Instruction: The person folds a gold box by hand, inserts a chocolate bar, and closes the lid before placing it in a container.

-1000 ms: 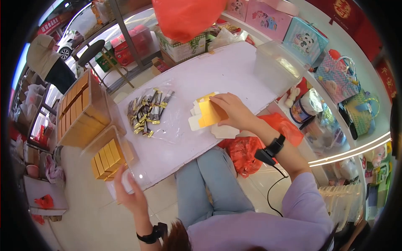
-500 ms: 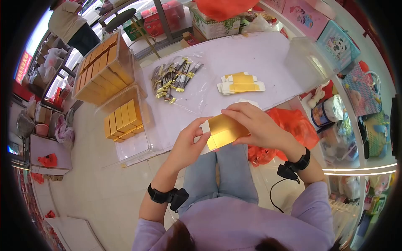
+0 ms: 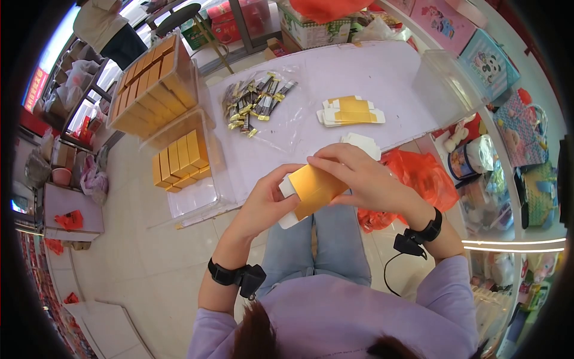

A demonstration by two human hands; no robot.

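Between both hands, over my lap, is a gold cardboard box (image 3: 317, 186) with white end flaps sticking out on its left. My left hand (image 3: 266, 200) grips its left end, the fingers by the flaps. From the right, my right hand (image 3: 359, 175) wraps over the box's far end. Flat gold-and-white cartons (image 3: 353, 112) lie stacked on the table beyond. White card pieces (image 3: 363, 143) sit just past my right hand. Dark stick packets with gold ends (image 3: 257, 102) are piled on a clear plastic bag to the left.
Clear bins on the left hold upright gold boxes (image 3: 182, 157) and more boxes behind (image 3: 146, 84). An empty-looking clear container (image 3: 445, 84) lies at the table's right. A red plastic bag (image 3: 418, 179) hangs by the right edge. Someone stands at the far left (image 3: 107, 30).
The gold box has turned slightly and moved a little left and its white flaps now stand out at the open end. My left hand has shifted slightly left.
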